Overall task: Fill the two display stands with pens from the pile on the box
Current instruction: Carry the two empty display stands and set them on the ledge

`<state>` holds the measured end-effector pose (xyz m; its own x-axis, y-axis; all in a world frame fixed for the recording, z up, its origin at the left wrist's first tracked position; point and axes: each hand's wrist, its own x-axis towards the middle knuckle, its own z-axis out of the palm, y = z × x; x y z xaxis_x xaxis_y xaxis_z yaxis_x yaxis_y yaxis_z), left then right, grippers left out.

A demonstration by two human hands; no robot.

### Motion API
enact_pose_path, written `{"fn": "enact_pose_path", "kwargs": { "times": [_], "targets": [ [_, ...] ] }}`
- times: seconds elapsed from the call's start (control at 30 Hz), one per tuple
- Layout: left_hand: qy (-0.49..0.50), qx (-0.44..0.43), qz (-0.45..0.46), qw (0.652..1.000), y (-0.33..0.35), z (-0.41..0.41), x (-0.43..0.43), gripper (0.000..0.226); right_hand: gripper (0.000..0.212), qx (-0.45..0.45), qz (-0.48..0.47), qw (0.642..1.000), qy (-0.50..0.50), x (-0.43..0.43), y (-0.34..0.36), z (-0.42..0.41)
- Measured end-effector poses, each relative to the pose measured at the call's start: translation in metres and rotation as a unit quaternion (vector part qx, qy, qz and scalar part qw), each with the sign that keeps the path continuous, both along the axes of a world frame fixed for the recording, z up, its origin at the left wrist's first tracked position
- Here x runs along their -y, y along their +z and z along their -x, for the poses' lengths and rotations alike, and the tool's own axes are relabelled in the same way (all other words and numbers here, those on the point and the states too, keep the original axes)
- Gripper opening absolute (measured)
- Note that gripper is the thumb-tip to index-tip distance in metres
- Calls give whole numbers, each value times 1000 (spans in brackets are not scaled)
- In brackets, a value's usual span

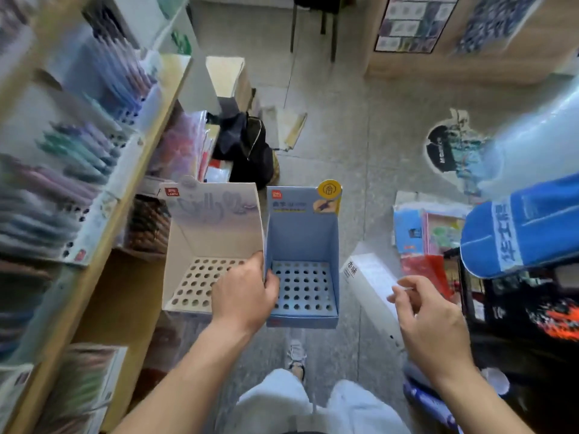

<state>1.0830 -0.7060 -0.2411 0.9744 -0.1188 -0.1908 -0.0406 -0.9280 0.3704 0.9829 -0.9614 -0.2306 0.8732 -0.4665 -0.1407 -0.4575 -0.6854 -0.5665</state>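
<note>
Blue stand (pixel 302 233), white stand (pixel 216 227) clamped by left hand (pixel 244 296) fingers, tips hidden; right hand (pixel 434 317) fingers apart.

Both forearms (pixel 188 371) show bare from the lower edge of the view up to the wrists, and the left hand (pixel 242 296) and right hand (pixel 432 321) are bare as well. Below them are loose trousers (pixel 272 399) of a very pale, almost white cloth with soft folds. Beyond the trousers one shoe (pixel 296 357) shows, a light grey-and-white sneaker with pale laces.
</note>
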Motion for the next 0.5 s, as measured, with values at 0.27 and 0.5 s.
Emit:
{"fn": "enact_pose_path", "kwargs": {
  "times": [0.27,0.5],
  "targets": [
    [0,-22,5,1000,6,-198,60,12,12,-36,1,999,-10,53,2,-172],
    [25,-19,-7,999,-6,-363,126,11,7,-26,-29,999,19,128,-8,-380]
  ]
}}
